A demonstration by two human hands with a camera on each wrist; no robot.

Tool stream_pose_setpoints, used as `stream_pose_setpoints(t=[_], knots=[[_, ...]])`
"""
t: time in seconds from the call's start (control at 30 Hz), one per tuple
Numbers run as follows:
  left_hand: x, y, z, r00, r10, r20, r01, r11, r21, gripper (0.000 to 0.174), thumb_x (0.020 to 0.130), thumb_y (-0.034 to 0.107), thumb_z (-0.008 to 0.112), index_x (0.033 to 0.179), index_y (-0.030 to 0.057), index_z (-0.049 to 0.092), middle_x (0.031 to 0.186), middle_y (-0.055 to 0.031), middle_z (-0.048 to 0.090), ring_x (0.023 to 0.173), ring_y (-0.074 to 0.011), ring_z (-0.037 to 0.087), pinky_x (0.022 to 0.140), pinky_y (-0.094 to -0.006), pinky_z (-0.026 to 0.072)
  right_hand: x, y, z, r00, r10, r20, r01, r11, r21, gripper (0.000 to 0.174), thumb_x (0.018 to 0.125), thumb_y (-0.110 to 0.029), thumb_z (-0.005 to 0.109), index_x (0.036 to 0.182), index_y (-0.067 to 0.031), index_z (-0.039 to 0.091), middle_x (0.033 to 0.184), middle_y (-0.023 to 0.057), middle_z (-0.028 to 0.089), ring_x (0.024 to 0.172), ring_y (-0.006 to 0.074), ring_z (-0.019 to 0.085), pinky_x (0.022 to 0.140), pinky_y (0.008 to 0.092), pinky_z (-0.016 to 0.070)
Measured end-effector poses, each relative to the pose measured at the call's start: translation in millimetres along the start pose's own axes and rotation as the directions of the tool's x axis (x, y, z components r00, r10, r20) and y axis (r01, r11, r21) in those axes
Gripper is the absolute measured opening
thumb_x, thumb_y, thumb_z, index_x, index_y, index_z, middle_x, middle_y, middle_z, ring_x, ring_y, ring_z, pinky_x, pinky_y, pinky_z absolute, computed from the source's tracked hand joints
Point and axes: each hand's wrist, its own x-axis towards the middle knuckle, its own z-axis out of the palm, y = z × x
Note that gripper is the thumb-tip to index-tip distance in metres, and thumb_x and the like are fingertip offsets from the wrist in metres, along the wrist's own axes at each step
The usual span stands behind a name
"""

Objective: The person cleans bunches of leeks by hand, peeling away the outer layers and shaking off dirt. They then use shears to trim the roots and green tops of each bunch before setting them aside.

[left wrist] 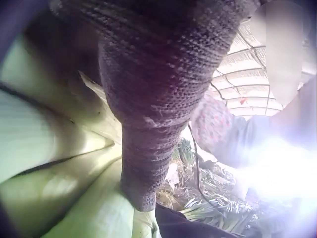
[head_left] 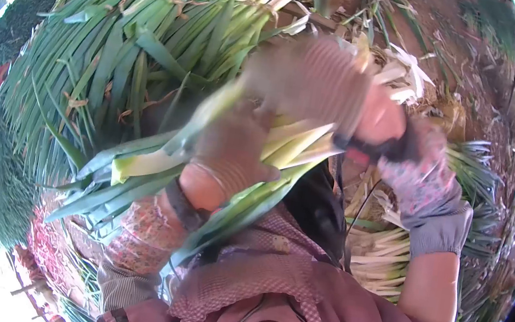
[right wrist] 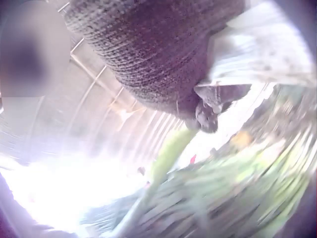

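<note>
Both hands wear ribbed knit gloves. My left hand [head_left: 227,160] grips a small bunch of leeks [head_left: 297,143] in front of the lap, their green leaves pointing down-left. In the left wrist view, a gloved finger [left wrist: 153,124] lies across the pale green stalks [left wrist: 84,198]. Above the bunch, my right hand [head_left: 322,87] is blurred. It pinches a single leek [head_left: 216,105], which slants down-left across the left hand's bunch. The right wrist view has this leek [right wrist: 168,153] hanging below the gloved fingertips [right wrist: 205,116]. A whitish translucent piece [right wrist: 257,54] shows beside those fingers.
A large heap of leeks [head_left: 111,72] lies ahead on the left, white ends away. Pale peeled leaves [head_left: 407,73] litter the ground beyond the right hand. More leeks [head_left: 382,260] lie beside the lap at right. Another green pile [head_left: 6,150] stands far left.
</note>
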Motion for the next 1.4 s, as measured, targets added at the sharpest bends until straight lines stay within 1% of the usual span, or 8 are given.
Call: stream_pose_setpoints(t=[0.2,0.4,0.57,0.7,0.87,1.0,1.27,1.4], knots=[[-13.5,22.2,6.4,0.959,-0.049,-0.278,0.108,0.973,0.202,0.111,0.063,0.05,0.086,0.152,0.0099,0.032,0.109,-0.0164,0.06,0.105,-0.0341,0.062,0.087,-0.0464,0.0517,-15.0,140.0,-121.5,0.578,0.728,-0.369,-0.816,0.5,-0.29,0.053,0.089,-0.036,0.063,0.136,-0.012,0.058,0.128,0.0172,0.064,0.106,0.0293,0.066,0.089,0.0434,0.0527],[-15.8,29.5,24.6,0.906,0.03,-0.423,0.141,0.92,0.367,0.095,0.062,0.045,0.086,0.141,0.01,0.047,0.108,-0.0144,0.06,0.096,-0.0289,0.06,0.084,-0.0441,0.0453,3.2,75.7,6.2,0.954,0.299,0.002,-0.278,0.89,-0.361,0.042,0.085,-0.04,0.066,0.119,-0.0151,0.069,0.122,0.0142,0.069,0.097,0.0293,0.072,0.088,0.0397,0.0567],[-19.7,29.3,19.8,0.919,0.049,-0.391,0.126,0.904,0.409,0.093,0.062,0.044,0.085,0.14,0.0106,0.047,0.111,-0.0124,0.059,0.097,-0.0279,0.058,0.082,-0.0436,0.0455,31.2,52.6,24.2,0.87,0.256,0.421,-0.065,0.906,-0.417,0.028,0.086,-0.03,0.065,0.099,-0.0095,0.078,0.099,0.0127,0.075,0.091,0.0353,0.072,0.086,0.0435,0.0561],[-17.6,23.5,21.8,0.875,0.097,-0.474,0.118,0.907,0.404,0.096,0.062,0.044,0.086,0.142,0.0111,0.044,0.114,-0.0113,0.057,0.098,-0.0276,0.058,0.081,-0.0434,0.0456,34.6,132.8,-4.9,0.88,0.474,-0.026,-0.397,0.706,-0.586,0.03,0.089,-0.036,0.062,0.097,-0.0115,0.078,0.1,0.0162,0.074,0.089,0.0347,0.072,0.081,0.0464,0.056],[-16.0,25.4,20.4,0.889,0.068,-0.454,0.121,0.919,0.375,0.097,0.062,0.044,0.086,0.143,0.0105,0.043,0.112,-0.0113,0.056,0.099,-0.0274,0.058,0.081,-0.0441,0.0454,1.4,100.1,-104.7,0.449,0.805,-0.389,-0.873,0.301,-0.383,0.056,0.09,-0.036,0.063,0.138,-0.0074,0.058,0.138,0.0175,0.059,0.126,0.0294,0.058,0.103,0.0463,0.0455],[-15.4,24.3,21.1,0.892,0.096,-0.442,0.104,0.907,0.408,0.097,0.063,0.045,0.085,0.143,0.0106,0.043,0.111,-0.0115,0.056,0.098,-0.027,0.058,0.08,-0.0443,0.0451,-10.7,112.3,-30.3,0.865,0.497,-0.075,-0.483,0.78,-0.399,0.074,0.079,-0.049,0.073,0.143,-0.0186,0.05,0.128,0.0165,0.066,0.114,0.038,0.064,0.096,0.0473,0.0503],[-16.5,24.2,24.4,0.887,0.115,-0.447,0.104,0.894,0.436,0.096,0.064,0.046,0.084,0.143,0.0107,0.043,0.109,-0.0113,0.057,0.095,-0.0266,0.058,0.08,-0.0439,0.0445,43.0,107.2,33.1,0.757,0.501,0.42,-0.186,0.78,-0.597,0.046,0.078,-0.036,0.074,0.118,-0.0152,0.072,0.107,0.0135,0.074,0.099,0.0354,0.07,0.086,0.0458,0.0546],[-17.0,20.6,17.3,0.92,0.082,-0.383,0.059,0.938,0.343,0.098,0.064,0.047,0.085,0.144,0.01,0.042,0.108,-0.0115,0.057,0.094,-0.0268,0.058,0.082,-0.0448,0.0445,28.6,175.6,-1.5,0.675,0.667,-0.315,-0.735,0.568,-0.371,0.025,0.085,-0.024,0.065,0.098,-0.0068,0.077,0.095,0.0152,0.075,0.089,0.0356,0.072,0.079,0.0425,0.0568]])
